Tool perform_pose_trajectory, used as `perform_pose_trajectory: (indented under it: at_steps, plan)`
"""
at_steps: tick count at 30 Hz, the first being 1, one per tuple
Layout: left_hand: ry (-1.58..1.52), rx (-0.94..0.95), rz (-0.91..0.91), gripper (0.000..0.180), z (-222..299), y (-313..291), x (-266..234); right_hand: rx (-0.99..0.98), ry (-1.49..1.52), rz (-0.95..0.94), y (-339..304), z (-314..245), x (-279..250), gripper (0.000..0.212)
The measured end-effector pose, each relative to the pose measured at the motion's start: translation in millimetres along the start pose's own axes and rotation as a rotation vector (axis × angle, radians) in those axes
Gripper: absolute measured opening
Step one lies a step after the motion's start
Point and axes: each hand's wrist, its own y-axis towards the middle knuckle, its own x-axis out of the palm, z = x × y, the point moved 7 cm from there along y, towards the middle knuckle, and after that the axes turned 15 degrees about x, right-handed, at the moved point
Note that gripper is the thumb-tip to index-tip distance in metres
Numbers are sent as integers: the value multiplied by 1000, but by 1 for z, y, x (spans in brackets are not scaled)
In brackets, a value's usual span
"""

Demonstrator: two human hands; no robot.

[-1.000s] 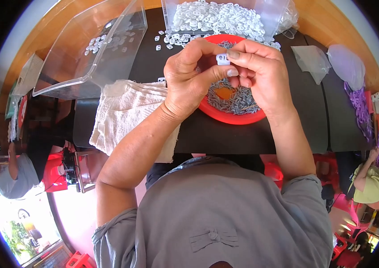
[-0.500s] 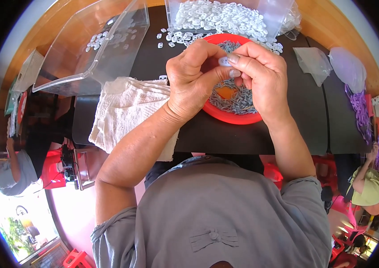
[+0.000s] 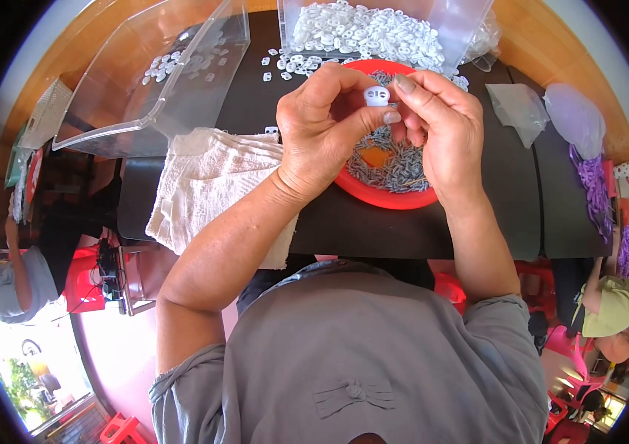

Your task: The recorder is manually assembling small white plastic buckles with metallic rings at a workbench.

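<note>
I find the left hand [image 3: 318, 118] holding a small white piece [image 3: 377, 96] with two holes, pinched between thumb and curled fingers above the red bowl [image 3: 381, 200]. The right hand [image 3: 447, 129] stands just beside the piece, its fingers narrow, thumb near the forefinger; I cannot tell whether they grip anything. I note grey slender parts [image 3: 396, 177] lying in the bowl, which rests on the dark counter [image 3: 388, 235]. Behind it I record a clear bin [image 3: 470, 26] bearing a heap of white pieces [image 3: 373, 33]. A cream cloth [image 3: 207, 177] lies partly beneath the left forearm; a clear box [image 3: 111, 89] stands farther left.
</note>
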Motion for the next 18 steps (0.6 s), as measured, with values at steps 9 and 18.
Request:
perform_pose_trajectory:
  at_steps: [9,18]
  plan:
    - [54,10,-22,29,6,1,0,8,-100,-82,3,1,6,27]
    - [347,62,299,18,62,50,-74,-11,-29,52,27,11,-26,29]
